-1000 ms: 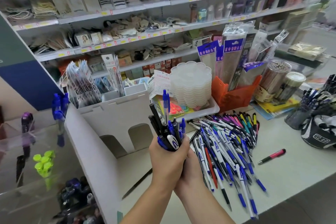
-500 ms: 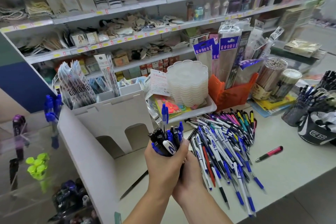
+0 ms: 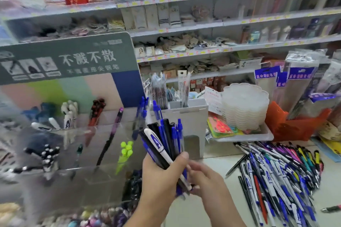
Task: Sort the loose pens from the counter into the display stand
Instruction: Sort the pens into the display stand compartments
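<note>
My left hand grips a bundle of blue, black and white pens, tips and caps pointing up. My right hand sits just right of it, fingers curled at the bundle's lower ends. The clear tiered display stand with a green header card stands left of the bundle and holds several pens in its slots. A pile of loose pens of many colours lies on the counter to the right.
A grey cardboard holder stands behind the bundle. A white tray with stacked clear lids and an orange bin sit behind the pile. One red pen lies alone at the right edge. Stocked shelves fill the back.
The view has swung left and up, bringing the display stand into view. The pen bundle has risen and tilted towards the stand, and my right hand has slipped lower on it.
</note>
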